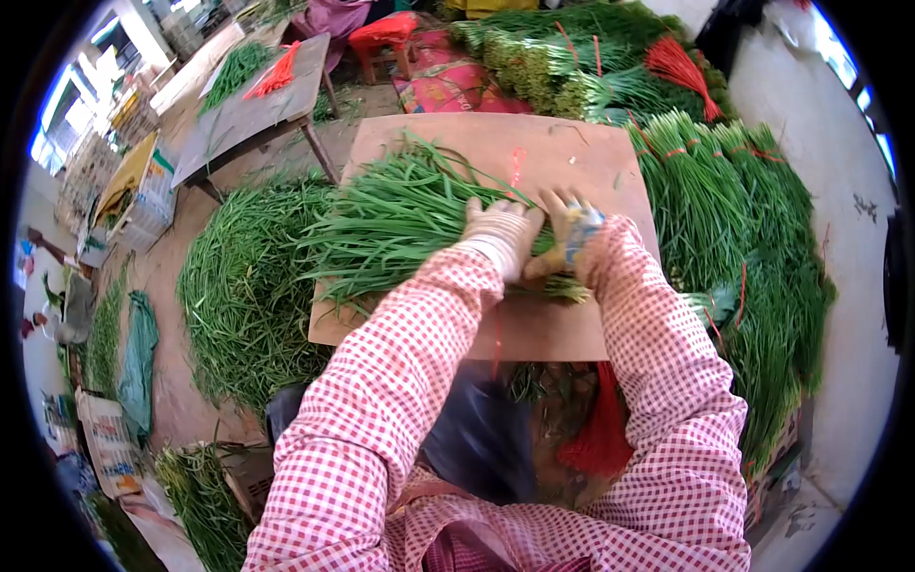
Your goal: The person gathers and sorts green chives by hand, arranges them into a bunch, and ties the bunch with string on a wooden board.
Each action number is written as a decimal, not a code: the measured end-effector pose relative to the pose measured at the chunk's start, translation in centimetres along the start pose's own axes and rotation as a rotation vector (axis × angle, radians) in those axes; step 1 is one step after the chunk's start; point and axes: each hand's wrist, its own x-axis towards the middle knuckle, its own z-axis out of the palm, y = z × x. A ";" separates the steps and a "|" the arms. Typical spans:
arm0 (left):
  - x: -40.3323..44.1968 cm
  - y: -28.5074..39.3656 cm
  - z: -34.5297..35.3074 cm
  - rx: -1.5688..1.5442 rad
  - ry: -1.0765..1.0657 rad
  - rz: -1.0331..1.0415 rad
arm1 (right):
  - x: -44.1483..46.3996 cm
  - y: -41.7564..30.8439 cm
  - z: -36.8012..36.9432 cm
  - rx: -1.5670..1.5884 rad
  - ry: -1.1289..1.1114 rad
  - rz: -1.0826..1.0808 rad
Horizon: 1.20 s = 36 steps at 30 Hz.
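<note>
A loose bundle of garlic chives (400, 219) lies across a tan board (429, 133), leaf tips to the left and pale stem ends to the right. My left hand (500, 232), in a light glove, presses over the stems with its fingers curled around them. Just to its right, my right hand (569, 232), gloved with a blue-and-yellow patch, cups the stem ends between thumb and fingers. It is slightly blurred. A red tie (518, 167) shows behind the bundle, and a red strand hangs at the board's front edge. The stems' underside is hidden.
Tied chive bundles (705, 191) are stacked along the right, with more at the back. A loose green heap (253, 276) lies left of the board. Red ties (599, 429) hang below it. A side table (257, 105) holds chives and red ties.
</note>
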 end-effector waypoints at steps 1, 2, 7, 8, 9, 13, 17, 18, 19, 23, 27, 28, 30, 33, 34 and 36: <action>0.5 -0.1 0.2 0.012 -0.008 -0.004 | 1.1 1.3 0.6 0.097 -0.168 0.060; 0.5 -0.2 -0.1 -0.042 -0.026 -0.007 | 1.4 1.7 0.8 0.073 -0.162 0.082; -0.6 -0.2 -0.9 -0.062 -0.038 -0.014 | 2.2 2.2 0.6 0.352 -0.323 -0.013; -0.7 -0.3 -0.7 -0.080 -0.023 -0.003 | 1.7 1.1 -0.6 0.285 -0.384 0.043; -0.9 -0.4 -0.7 -0.099 -0.010 0.010 | 1.3 0.4 -1.2 0.218 -0.445 0.103; -0.5 -1.2 -1.8 0.008 -0.120 0.147 | 2.8 -0.8 -2.5 0.027 -0.765 0.187; 1.0 -3.1 -3.5 0.012 -0.247 0.210 | 2.6 -0.5 -2.7 0.076 -0.597 0.046; 1.2 -3.2 -3.0 -0.059 -0.219 0.189 | 2.4 -1.2 -3.2 0.075 -0.559 0.059; 1.3 -3.4 -2.7 -0.118 -0.187 0.184 | 2.5 -0.8 -2.8 0.078 -0.561 0.071; 1.6 -2.9 -2.7 -0.135 -0.285 0.140 | 1.5 -0.5 -1.7 0.144 -0.440 0.008; 0.0 -1.9 -2.4 -0.048 -0.250 0.073 | -0.2 -0.2 -0.2 0.068 -0.330 0.049; 0.1 -2.0 -2.2 -0.050 -0.251 0.078 | -0.1 -0.1 -0.2 0.070 -0.325 0.035; 0.7 -2.3 -2.0 -0.078 -0.208 0.094 | 0.1 -0.5 -0.7 0.059 -0.343 0.036; 1.1 -2.6 -1.8 -0.074 -0.148 0.118 | 0.7 -0.8 -1.6 0.010 -0.423 0.020; 1.3 -2.6 -1.9 -0.067 -0.176 0.117 | 0.9 -0.7 -1.3 -0.005 -0.406 0.028; 1.6 -2.5 -2.4 -0.069 -0.248 0.100 | 1.3 -0.5 -1.6 0.050 -0.429 0.035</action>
